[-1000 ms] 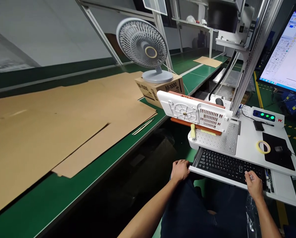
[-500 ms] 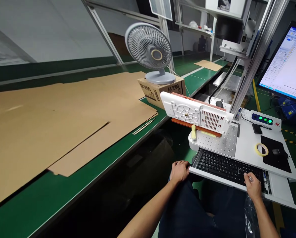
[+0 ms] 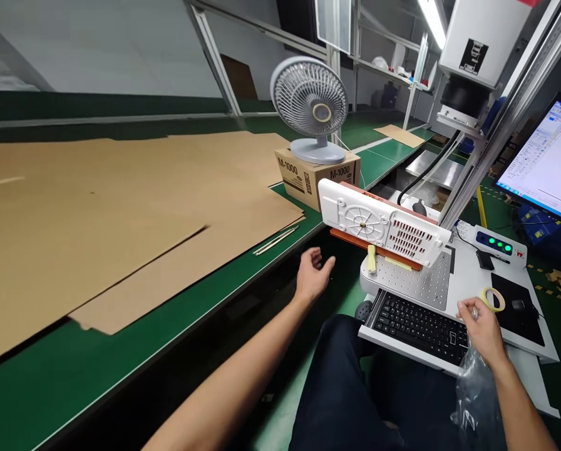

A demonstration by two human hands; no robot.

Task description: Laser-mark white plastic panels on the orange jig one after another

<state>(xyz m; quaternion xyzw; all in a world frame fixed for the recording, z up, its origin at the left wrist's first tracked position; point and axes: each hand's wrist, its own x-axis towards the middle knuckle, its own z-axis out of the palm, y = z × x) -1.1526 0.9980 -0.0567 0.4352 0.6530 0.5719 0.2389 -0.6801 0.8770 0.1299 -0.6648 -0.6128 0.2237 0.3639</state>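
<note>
My left hand (image 3: 312, 275) hangs in the air between the bench and the machine, thumb and fingers apart, holding nothing. Just beyond it, a white plastic panel (image 3: 381, 219) with a round ribbed pattern and a slotted vent leans on edge over an orange-brown strip (image 3: 355, 243). My right hand (image 3: 483, 331) is closed, above the right end of the black keyboard (image 3: 421, 329). From it a clear plastic bag (image 3: 478, 391) hangs down beside my leg. The perforated metal plate (image 3: 414, 282) lies under the panel, with a small yellow block (image 3: 371, 259) at its left.
Brown cardboard sheets (image 3: 134, 207) cover the green bench (image 3: 168, 300) on the left. A grey fan (image 3: 311, 106) stands on a carton (image 3: 299, 181). A marking-machine head (image 3: 473, 50) hangs above the plate. Tape (image 3: 493, 299), a mouse pad (image 3: 515, 310) and a monitor (image 3: 543, 156) are at the right.
My left hand has left the keyboard tray's corner and risen up and left toward the panel, its fingers opening. My right hand has lifted slightly off the keyboard with the bag. The view has shifted.
</note>
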